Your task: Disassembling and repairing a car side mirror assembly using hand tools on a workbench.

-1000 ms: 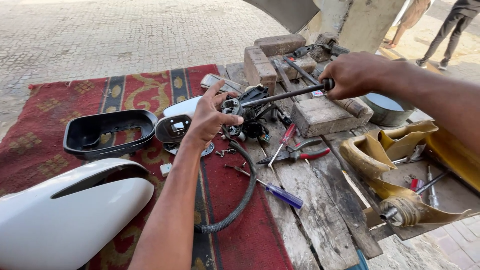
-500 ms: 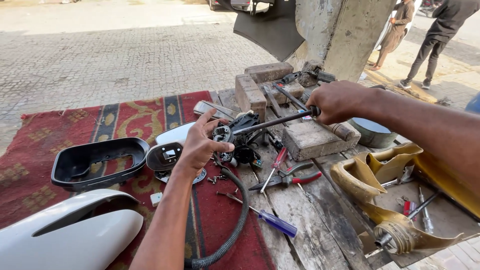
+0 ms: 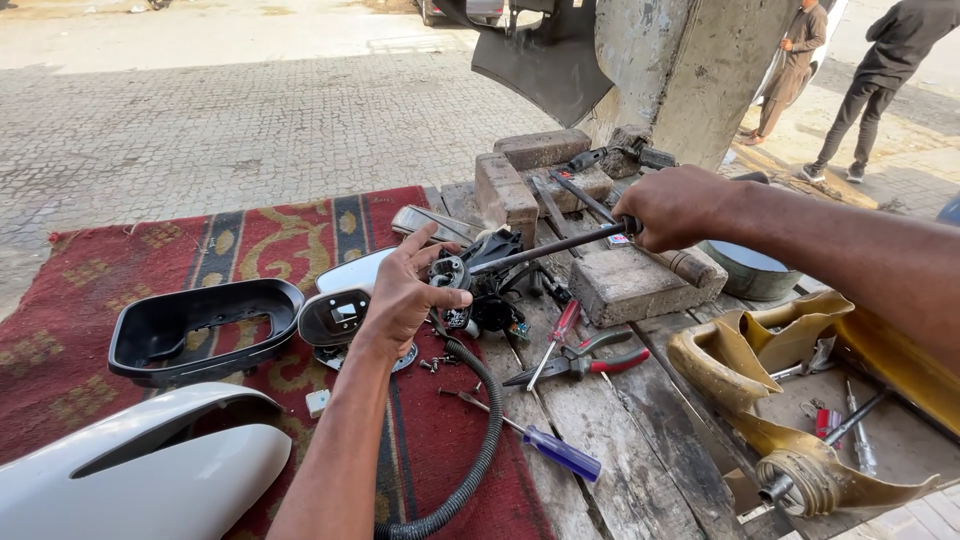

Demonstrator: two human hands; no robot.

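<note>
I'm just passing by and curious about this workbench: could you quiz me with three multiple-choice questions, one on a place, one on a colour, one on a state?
1. Where does the black mirror housing lie?
A. on the red rug
B. on the bricks
C. in the metal bowl

2. What colour is the handle of the screwdriver nearest the camera?
A. green
B. blue
C. white

3. What is the right hand doing?
A. resting flat and open
B. gripping a long dark tool
C. holding pliers

Answers: 1 A, the housing sits on the patterned rug. 2 B, its handle is clear blue. 3 B, its fingers are closed round the tool's end, while the left hand steadies the black mechanism.

Both forearms bare, no sleeves, gloves, or jewellery.
</note>
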